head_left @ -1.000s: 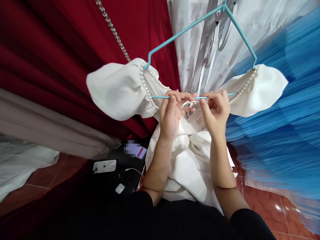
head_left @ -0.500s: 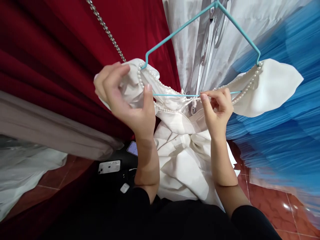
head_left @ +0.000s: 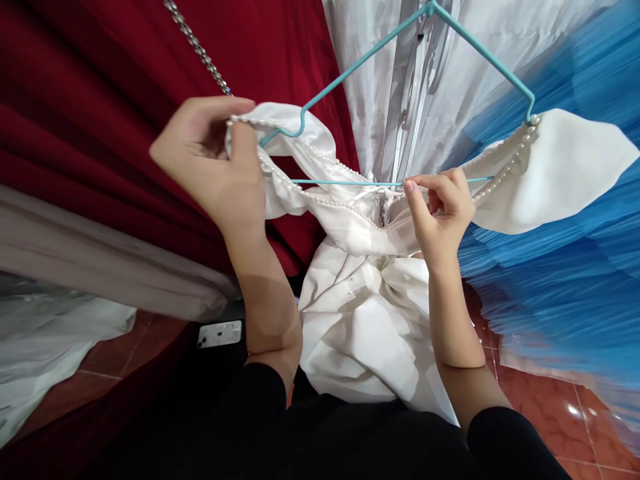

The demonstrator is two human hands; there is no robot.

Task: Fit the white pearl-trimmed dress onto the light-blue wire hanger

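Note:
A white dress (head_left: 370, 313) with pearl-beaded neckline edges hangs on a thin turquoise hanger (head_left: 370, 63). My left hand (head_left: 215, 160) is closed on the pearl-trimmed shoulder of the dress, pulled out to the left past the hanger's end, which shows inside the neckline. My right hand (head_left: 443, 207) pinches the hanger's straight lower bar between thumb and fingers, right of its middle. At the right, the other white sleeve (head_left: 565, 173) drapes from the hanger's notch. The lower part of the skirt hangs bunched in front of my body.
Dark red fabric (head_left: 270, 60) hangs at the left, with a beaded chain (head_left: 197, 47) before it. Blue tulle (head_left: 555, 287) fills the right side, and white cloth (head_left: 365, 53) hangs behind the hanger. A white phone (head_left: 219, 334) lies on a black surface. Red tiles (head_left: 540, 407) cover the floor.
My left hand has moved left and its fingers have closed on the dress shoulder, drawing it outward off the hanger's notch. The right hand keeps its pinch on the bar, shifting slightly right.

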